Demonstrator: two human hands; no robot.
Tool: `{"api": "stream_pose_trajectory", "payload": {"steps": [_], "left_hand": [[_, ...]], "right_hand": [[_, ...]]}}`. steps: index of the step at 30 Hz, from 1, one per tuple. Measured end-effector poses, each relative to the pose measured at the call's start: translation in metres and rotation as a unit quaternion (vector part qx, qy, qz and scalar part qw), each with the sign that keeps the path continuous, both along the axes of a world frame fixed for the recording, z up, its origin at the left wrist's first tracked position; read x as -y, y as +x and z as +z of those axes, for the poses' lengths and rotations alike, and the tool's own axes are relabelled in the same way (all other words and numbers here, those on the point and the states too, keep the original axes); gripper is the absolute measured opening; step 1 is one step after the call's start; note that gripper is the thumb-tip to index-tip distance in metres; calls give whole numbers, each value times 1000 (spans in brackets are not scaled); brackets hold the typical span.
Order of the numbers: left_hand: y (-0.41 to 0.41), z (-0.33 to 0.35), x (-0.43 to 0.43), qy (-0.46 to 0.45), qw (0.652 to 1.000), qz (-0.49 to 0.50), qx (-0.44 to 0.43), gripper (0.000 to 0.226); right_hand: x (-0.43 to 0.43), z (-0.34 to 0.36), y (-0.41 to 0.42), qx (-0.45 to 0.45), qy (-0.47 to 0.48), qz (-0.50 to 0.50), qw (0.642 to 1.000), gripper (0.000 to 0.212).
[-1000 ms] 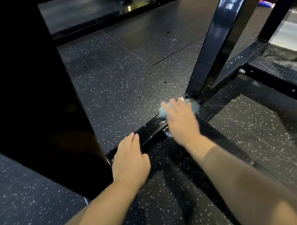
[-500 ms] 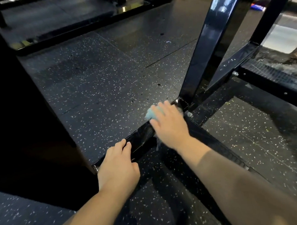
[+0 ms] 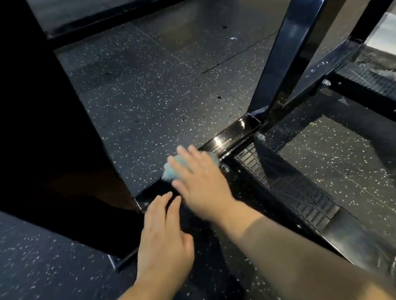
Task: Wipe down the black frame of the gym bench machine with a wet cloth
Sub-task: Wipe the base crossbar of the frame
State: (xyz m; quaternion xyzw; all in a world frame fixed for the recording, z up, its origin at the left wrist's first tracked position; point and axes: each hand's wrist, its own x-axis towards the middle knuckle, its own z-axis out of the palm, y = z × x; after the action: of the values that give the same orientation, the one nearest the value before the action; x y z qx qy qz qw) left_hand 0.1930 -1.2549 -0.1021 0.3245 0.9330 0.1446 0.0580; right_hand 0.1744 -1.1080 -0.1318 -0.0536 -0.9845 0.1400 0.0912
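The machine's black frame has a low glossy base bar [image 3: 231, 134] lying on the floor and a slanted upright [image 3: 285, 48] rising from its far end. My right hand [image 3: 200, 183] presses a light blue cloth [image 3: 170, 170] flat onto the base bar, fingers straight; most of the cloth is hidden under the palm. My left hand [image 3: 164, 239] rests flat on the floor with its fingertips touching the near end of the same bar, holding nothing.
Speckled black rubber flooring [image 3: 156, 95] surrounds the frame. A ribbed foot plate [image 3: 285, 187] lies on another frame bar to the right. A large dark pad or panel [image 3: 39, 134] fills the left side. A second upright [image 3: 377, 8] stands at top right.
My right hand has slid the cloth along the base bar from the upright's foot toward the near end, close to my left hand. The left hand has stayed at the bar's end.
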Motion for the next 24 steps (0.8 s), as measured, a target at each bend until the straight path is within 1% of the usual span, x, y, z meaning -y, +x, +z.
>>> {"api": "stream_pose_trajectory", "payload": {"steps": [2,3,4,5,6,8,9,10,11,12,13,14,15,16,17,18,19,20,22,23,24], "left_hand": [[7,-2,12,16,1000,13,-1,61],[9,-4,18,15,1000,13,-4,62],[11,-3,23,-2,1000,10,-2,63],[13,-3,27,-18,1000,9,2,65],[14,-1,30,-28,1000,9,9,69],[15,3,34,-29,999,13,28,76],[16,1,36,-25,999,20,34,75],[17,1,36,-23,999,31,35,72],[18,1,36,-19,999,33,30,69],[19,3,35,-12,999,39,26,65],[19,5,30,1,998,49,33,63],[19,10,25,11,997,62,45,62],[18,14,20,35,995,73,52,63],[16,18,16,47,994,80,54,63],[15,21,11,51,994,85,55,63],[13,25,6,52,993,88,54,62],[12,27,1,47,994,85,58,62],[9,29,-3,38,995,77,60,63],[2,29,-9,25,996,72,56,63],[-3,27,-10,20,995,79,58,63],[-6,25,-11,19,994,86,62,63]], "right_hand": [[5,1,8,-6,5,79,997,51],[-10,1,7,-3,40,97,995,49],[-31,1,4,2,75,85,994,46],[-55,3,1,15,85,40,995,45],[-81,5,-2,35,71,-33,996,46],[-113,10,-3,69,-1,-193,979,52],[-111,11,-4,84,-25,-240,967,55],[-99,13,-7,94,-21,-260,961,58],[-78,14,-10,95,7,-251,963,61],[-53,17,-11,84,33,-210,974,63],[-27,19,-9,72,45,-138,987,62],[-5,18,-5,72,34,-56,995,60],[5,18,-1,81,31,10,996,59],[-1,20,1,84,29,53,995,58],[-18,22,-2,79,46,66,994,56],[-39,19,-6,68,71,42,994,53],[-62,18,-12,62,88,-9,994,51],[-86,17,-15,81,83,-76,990,52],[-113,18,-20,131,17,-193,972,58],[-111,18,-23,135,3,-225,965,60],[-98,17,-24,127,9,-240,962,62]]}}
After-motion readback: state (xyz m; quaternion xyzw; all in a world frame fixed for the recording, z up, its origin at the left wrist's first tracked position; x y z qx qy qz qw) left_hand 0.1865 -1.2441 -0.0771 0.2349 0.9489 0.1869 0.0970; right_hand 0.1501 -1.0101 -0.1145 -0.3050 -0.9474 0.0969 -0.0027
